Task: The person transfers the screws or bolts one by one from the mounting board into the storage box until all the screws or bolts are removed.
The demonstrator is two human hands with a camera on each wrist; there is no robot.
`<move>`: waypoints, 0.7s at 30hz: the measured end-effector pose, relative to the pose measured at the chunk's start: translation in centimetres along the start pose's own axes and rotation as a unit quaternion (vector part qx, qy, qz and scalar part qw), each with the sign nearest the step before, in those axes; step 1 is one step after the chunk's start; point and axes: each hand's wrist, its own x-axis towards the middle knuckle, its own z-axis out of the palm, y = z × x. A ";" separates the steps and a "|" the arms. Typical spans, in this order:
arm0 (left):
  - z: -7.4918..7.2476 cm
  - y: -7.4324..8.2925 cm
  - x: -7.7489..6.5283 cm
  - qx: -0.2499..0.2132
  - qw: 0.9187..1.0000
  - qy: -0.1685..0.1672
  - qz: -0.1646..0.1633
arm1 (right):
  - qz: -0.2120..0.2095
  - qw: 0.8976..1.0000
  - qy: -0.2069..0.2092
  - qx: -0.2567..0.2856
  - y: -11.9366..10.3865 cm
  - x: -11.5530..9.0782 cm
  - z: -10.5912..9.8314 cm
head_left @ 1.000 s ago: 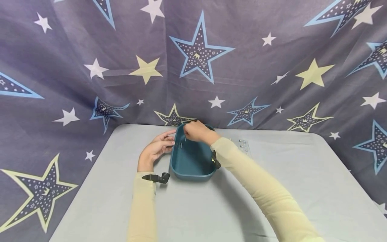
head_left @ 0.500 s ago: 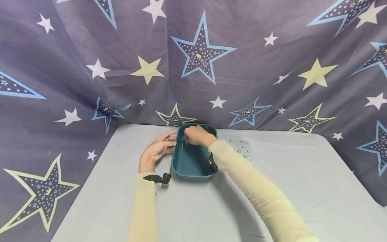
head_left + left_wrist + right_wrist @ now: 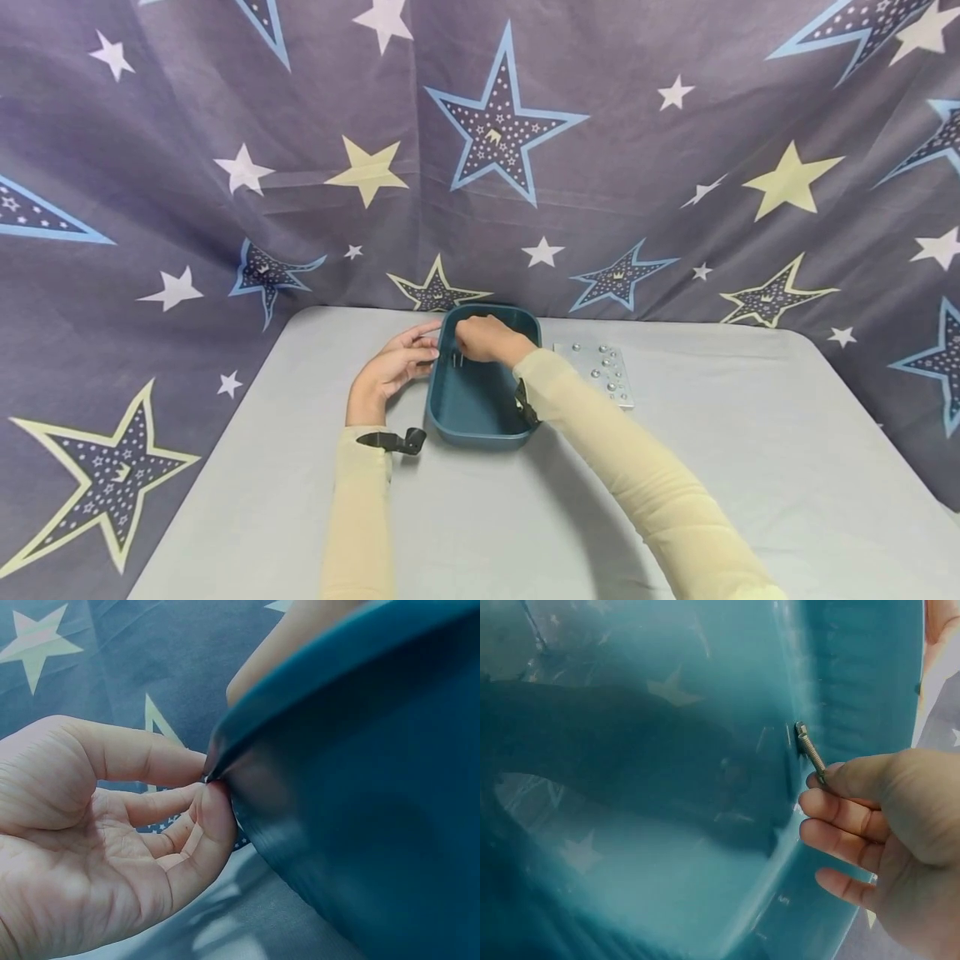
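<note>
A deep blue-green plastic bin (image 3: 480,404) with rounded corners stands on the table. My right hand (image 3: 487,338) reaches inside it near the left wall. In the right wrist view, that hand (image 3: 885,817) pinches one end of a slim metal screw (image 3: 811,748) between thumb and fingertips. The screw's far end is close to the wall, beside a dark streak; whether they touch is unclear. My left hand (image 3: 390,367) is outside the bin, and in the left wrist view its fingertips (image 3: 214,806) and thumb meet the outer wall just under the rim.
A flat, shiny plate (image 3: 600,375) with several round silvery domes lies right of the bin. The table (image 3: 712,433) has a light grey cover, and a purple curtain (image 3: 480,225) with stars hangs along its back edge.
My right hand has come slightly lower in the bin, and the screw has moved nearer the thin bright line at the left wall. The left hand holds its place. More of the plate shows.
</note>
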 end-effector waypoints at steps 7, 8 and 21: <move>0.0 0.0 0.0 0.002 1.000 -0.004 0.003 | 0.005 1.000 -0.011 0.003 -0.3 0.0 0.1; 0.0 0.0 0.0 0.002 1.000 -0.004 0.004 | 0.006 1.000 -0.013 0.006 -0.3 0.0 0.2; -0.1 -0.1 0.0 0.013 1.000 -0.004 0.002 | 0.011 1.000 -0.016 0.020 -0.6 0.0 0.5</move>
